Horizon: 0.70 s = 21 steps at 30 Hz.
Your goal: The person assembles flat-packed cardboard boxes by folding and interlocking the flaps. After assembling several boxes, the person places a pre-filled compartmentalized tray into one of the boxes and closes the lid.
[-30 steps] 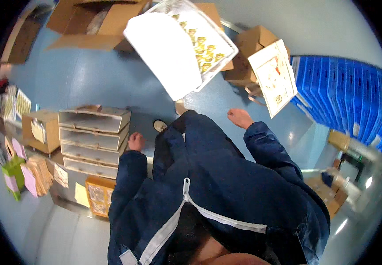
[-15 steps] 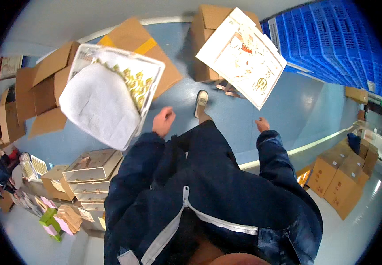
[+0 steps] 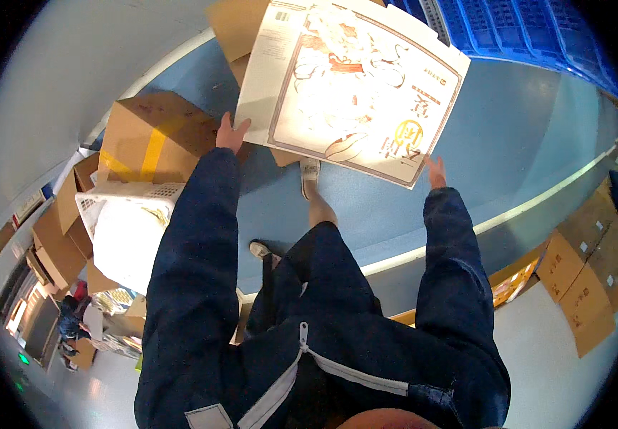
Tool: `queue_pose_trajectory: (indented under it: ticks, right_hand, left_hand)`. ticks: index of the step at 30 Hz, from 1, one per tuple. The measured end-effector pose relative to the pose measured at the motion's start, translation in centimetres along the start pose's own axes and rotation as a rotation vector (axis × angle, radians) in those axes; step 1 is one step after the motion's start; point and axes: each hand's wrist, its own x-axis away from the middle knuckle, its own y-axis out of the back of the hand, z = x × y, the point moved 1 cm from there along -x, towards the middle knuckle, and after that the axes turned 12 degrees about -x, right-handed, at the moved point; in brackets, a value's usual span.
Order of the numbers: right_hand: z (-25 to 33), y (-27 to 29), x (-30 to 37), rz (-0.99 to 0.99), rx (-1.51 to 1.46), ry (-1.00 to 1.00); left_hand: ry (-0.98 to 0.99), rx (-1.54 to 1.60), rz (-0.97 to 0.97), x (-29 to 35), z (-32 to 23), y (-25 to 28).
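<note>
A large white cardboard box [image 3: 337, 93] with a printed picture in a brown frame lies tilted ahead of me, over a brown carton. My left hand [image 3: 232, 134] is at its left edge, thumb and fingers apart. Close to the near right corner is my right hand [image 3: 435, 174], fingers stretched out. Whether either hand touches the cardboard, I cannot tell for sure. Neither hand is closed round anything.
Left of me stands a white plastic basket [image 3: 127, 191] holding a white sheet, beside a taped brown carton [image 3: 155, 136]. Blue plastic crates [image 3: 530, 32] are stacked at the far right. More brown cartons [image 3: 584, 279] stand at the right. Another person [image 3: 73, 322] is at the far left.
Both hands have reached forward to the sides of the white box, their fingers now spread. My view has moved toward it, and the basket now sits further left, partly behind my left arm.
</note>
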Motion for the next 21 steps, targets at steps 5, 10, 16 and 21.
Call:
queue_pose_trajectory:
  ticks: [5,10,16,21]
  right_hand:
    - [1.3,-1.4,-2.7,0.113,-0.604,0.127]
    - [2.2,-3.8,0.1,0.087,-1.247,0.048]
    - [12.5,-3.4,11.6,0.022,-1.39,0.342]
    - [20.6,3.5,20.5,0.082,-1.074,1.037]
  left_hand:
    - [0.118,0.144,-0.08,-1.7,-2.2,-0.8]
    - [0.321,0.659,-0.167,0.5,-3.5,0.8]
    - [0.096,1.126,-0.236,6.0,-0.3,11.3]
    - [-0.373,1.024,-0.363,12.8,-7.6,19.8]
